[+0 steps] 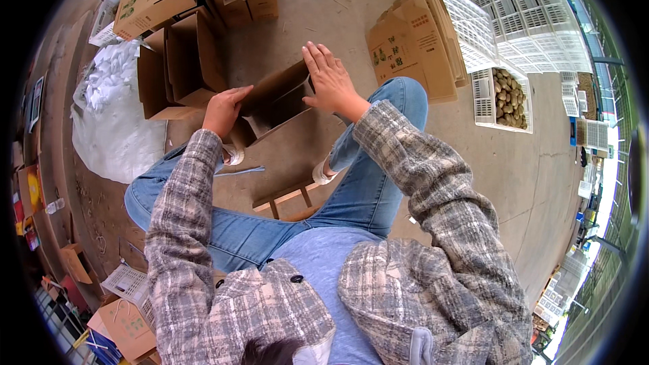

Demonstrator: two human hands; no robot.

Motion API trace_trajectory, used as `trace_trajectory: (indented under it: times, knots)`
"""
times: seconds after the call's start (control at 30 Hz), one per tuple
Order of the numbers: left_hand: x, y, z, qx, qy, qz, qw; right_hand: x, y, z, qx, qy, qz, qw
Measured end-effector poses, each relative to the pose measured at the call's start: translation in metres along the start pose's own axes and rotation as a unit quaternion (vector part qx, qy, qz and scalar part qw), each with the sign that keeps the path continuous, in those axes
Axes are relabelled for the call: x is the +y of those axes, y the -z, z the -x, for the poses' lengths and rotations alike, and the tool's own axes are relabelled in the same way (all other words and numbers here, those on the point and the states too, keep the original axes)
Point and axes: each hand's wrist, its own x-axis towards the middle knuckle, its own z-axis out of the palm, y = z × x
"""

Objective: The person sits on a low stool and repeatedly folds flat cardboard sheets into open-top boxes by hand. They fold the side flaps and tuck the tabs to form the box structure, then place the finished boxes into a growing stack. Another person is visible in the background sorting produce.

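An open brown cardboard box (pixel 287 122) stands on the floor between my feet, its hollow inside facing up. My left hand (pixel 225 109) lies at the box's left end, fingers stretched toward the right, its thumb not clearly visible. At the right end my right hand (pixel 330 82) is flat against the box, fingers extended up and away and the thumb apart. Neither hand is closed around anything that shows. The bottom of the box is in shadow.
Open cartons (pixel 196 54) stand at the far left beside a white sack (pixel 111 138). Flattened cartons (pixel 412 47) lean at the right, near a white crate (pixel 484 98) of brown, potato-like produce and stacked white crates (pixel 520 10). A low wooden stool (pixel 291 196) sits beneath my legs.
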Motion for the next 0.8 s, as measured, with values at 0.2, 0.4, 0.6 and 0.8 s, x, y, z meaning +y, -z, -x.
trace_trajectory:
  times: [0.2,0.4,0.6,0.8]
  knots:
    - [0.007,-0.004,0.002,0.016,-0.013,-0.015,1.000,0.021,-0.010,0.001,0.014,0.033,-0.069,0.997]
    - [0.015,-0.003,0.006,-0.016,0.001,-0.015,1.000,0.045,-0.027,0.013,0.028,0.104,-0.067,0.992]
    - [0.001,-0.011,0.016,-0.037,-0.112,-0.066,0.991,0.043,-0.028,0.019,-0.035,0.152,-0.062,0.986]
    - [0.039,-0.019,0.028,-0.136,-0.066,-0.147,0.977,0.050,-0.037,0.031,-0.110,0.205,0.005,0.972]
